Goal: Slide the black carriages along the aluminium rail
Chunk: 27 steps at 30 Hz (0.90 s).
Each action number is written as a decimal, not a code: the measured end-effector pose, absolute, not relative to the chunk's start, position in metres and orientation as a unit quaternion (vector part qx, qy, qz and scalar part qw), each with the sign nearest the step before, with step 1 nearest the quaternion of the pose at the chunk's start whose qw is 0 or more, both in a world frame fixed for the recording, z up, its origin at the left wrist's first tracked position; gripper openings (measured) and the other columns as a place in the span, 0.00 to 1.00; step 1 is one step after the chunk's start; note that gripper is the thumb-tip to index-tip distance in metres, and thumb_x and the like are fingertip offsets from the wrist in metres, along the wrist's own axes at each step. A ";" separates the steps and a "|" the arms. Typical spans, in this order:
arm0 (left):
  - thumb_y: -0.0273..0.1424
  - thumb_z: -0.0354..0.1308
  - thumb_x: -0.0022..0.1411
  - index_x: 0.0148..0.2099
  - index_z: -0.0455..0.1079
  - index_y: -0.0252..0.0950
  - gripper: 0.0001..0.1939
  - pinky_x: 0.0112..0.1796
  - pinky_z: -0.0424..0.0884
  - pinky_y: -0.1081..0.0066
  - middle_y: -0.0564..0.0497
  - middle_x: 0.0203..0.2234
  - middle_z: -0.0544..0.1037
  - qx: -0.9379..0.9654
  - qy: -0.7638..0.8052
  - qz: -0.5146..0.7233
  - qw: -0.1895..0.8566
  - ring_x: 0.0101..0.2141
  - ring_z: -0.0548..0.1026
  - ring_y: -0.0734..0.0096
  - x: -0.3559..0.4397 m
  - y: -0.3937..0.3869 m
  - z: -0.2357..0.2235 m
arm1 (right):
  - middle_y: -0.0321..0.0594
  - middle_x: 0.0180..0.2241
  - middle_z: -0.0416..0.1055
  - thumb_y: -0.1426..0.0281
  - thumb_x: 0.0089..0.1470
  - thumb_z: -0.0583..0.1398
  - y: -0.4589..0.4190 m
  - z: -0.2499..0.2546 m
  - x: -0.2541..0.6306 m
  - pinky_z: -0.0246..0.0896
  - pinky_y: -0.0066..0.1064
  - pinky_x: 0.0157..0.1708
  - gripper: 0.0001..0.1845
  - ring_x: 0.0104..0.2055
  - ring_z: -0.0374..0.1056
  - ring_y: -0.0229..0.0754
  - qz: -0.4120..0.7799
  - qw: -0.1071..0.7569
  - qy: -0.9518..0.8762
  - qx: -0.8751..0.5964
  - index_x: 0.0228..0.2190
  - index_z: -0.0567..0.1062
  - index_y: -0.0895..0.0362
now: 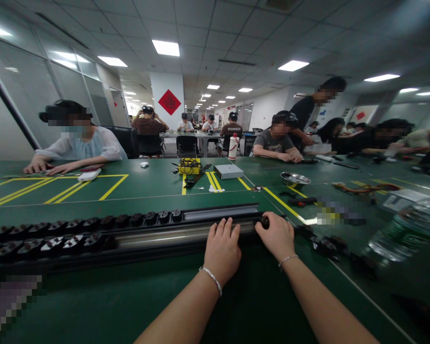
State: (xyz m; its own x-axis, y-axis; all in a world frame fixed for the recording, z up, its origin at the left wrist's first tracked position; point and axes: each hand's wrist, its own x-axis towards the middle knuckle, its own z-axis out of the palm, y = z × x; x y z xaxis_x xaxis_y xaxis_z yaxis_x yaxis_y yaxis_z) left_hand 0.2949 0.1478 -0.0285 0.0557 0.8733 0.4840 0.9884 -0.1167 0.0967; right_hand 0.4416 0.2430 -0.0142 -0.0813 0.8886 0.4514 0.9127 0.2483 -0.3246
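A long black rail (157,238) with a shiny metal channel lies across the green table in front of me. My left hand (223,248) rests on its right part, fingers extended over the channel and the thumb side hidden. At the rail's right end, my right hand (280,236) has its thumb and fingers closed round a small round black piece (264,221); its exact kind is not clear. Behind lies a second parallel rail (222,211). Rows of black round modules (73,242) with copper-coloured parts sit along the left stretches of both rails.
Loose black parts (324,246) and a large plastic bottle (397,229) are on my right. Farther back stand a metal bowl (295,178), a grey box (228,171) and a yellow box with cables (189,166). Co-workers sit across the table, one person (80,141) at left.
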 end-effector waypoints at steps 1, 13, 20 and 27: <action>0.33 0.48 0.57 0.57 0.57 0.40 0.25 0.55 0.52 0.56 0.47 0.58 0.60 -0.714 -0.652 -0.219 0.133 0.58 0.55 0.59 0.295 0.148 -0.029 | 0.40 0.39 0.70 0.65 0.45 0.52 0.243 -0.014 0.442 0.45 0.40 0.48 0.16 0.45 0.61 0.46 -0.022 0.292 -0.736 -0.610 0.38 0.69 0.53; 0.33 0.49 0.56 0.57 0.58 0.40 0.25 0.55 0.52 0.56 0.46 0.58 0.60 -0.713 -0.653 -0.220 0.133 0.57 0.55 0.59 0.295 0.147 -0.029 | 0.39 0.38 0.70 0.65 0.46 0.52 0.244 -0.013 0.440 0.47 0.38 0.46 0.14 0.44 0.62 0.46 -0.019 0.281 -0.734 -0.618 0.35 0.71 0.53; 0.33 0.49 0.56 0.56 0.58 0.40 0.24 0.55 0.52 0.56 0.47 0.58 0.60 -0.713 -0.652 -0.225 0.129 0.57 0.55 0.59 0.295 0.147 -0.028 | 0.40 0.39 0.70 0.65 0.46 0.51 0.246 -0.013 0.441 0.48 0.39 0.46 0.15 0.44 0.62 0.46 -0.016 0.284 -0.729 -0.622 0.36 0.71 0.53; 0.31 0.49 0.56 0.53 0.62 0.38 0.21 0.55 0.53 0.55 0.46 0.58 0.60 -0.713 -0.652 -0.222 0.131 0.57 0.55 0.59 0.295 0.146 -0.027 | 0.40 0.39 0.70 0.64 0.46 0.51 0.250 -0.017 0.444 0.47 0.39 0.47 0.15 0.45 0.62 0.46 -0.011 0.293 -0.732 -0.615 0.36 0.72 0.54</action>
